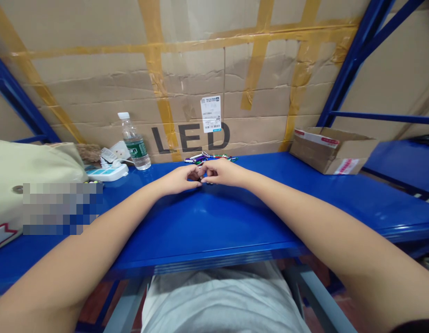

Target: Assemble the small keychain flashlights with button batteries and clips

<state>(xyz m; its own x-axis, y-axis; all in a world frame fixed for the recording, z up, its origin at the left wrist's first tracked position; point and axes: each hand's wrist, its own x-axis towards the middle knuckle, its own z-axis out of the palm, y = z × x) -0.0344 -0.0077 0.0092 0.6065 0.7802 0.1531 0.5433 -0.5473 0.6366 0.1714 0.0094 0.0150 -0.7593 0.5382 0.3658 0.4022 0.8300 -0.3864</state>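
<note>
My left hand and my right hand meet above the middle of the blue table. Their fingers are curled and the fingertips come together. Between them is a small shiny piece, too small to name, and I cannot tell which hand grips it. Just behind my hands lies a pile of colourful metallic items, in purple, green, red, blue and silver, partly hidden by my right hand.
A water bottle stands at the back left, beside a white power strip. A pale bag sits at far left. An open cardboard box is at the back right. Behind the table rises a large taped carton, with blue frame posts either side.
</note>
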